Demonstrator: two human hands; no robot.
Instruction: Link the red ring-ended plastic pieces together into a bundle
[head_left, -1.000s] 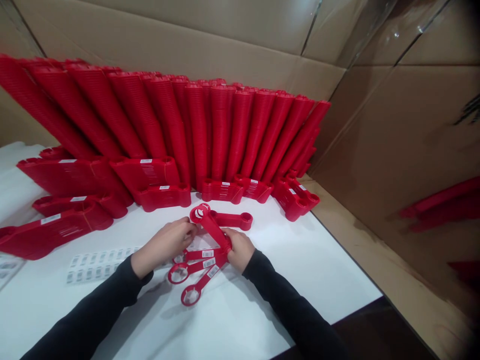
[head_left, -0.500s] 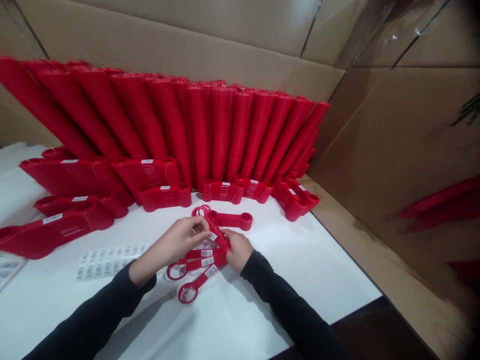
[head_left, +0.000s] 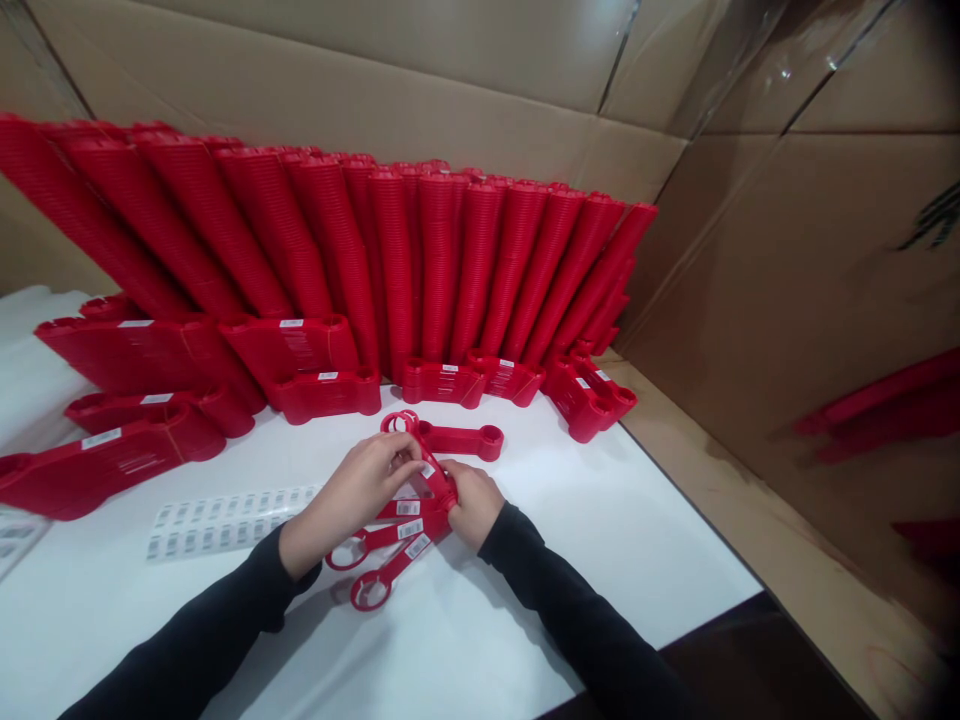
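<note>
Fanned-out red plastic pieces (head_left: 395,572), each a flat bar with a ring at its end, are gripped at their right end by my right hand (head_left: 474,502). White barcode labels (head_left: 417,547) sit on several of the bars. My left hand (head_left: 373,474) is over the upper piece of the fan, thumb and fingers bent together near the label on it; whether anything is pinched there is hidden. Just behind the hands, another red piece (head_left: 457,441) lies on the white table. A sheet of barcode labels (head_left: 217,522) lies left of my left hand, partly beneath the forearm.
Tall stacks of red pieces (head_left: 439,265) stand along the back. Shorter labelled bundles (head_left: 324,393) stand in front of them. Cardboard (head_left: 465,100) rises behind and at the right. The white table's edge (head_left: 690,512) runs along the right.
The fanned pieces have shifted slightly left and down. My left forearm has moved a little right, with its fingers still at the upper piece.
</note>
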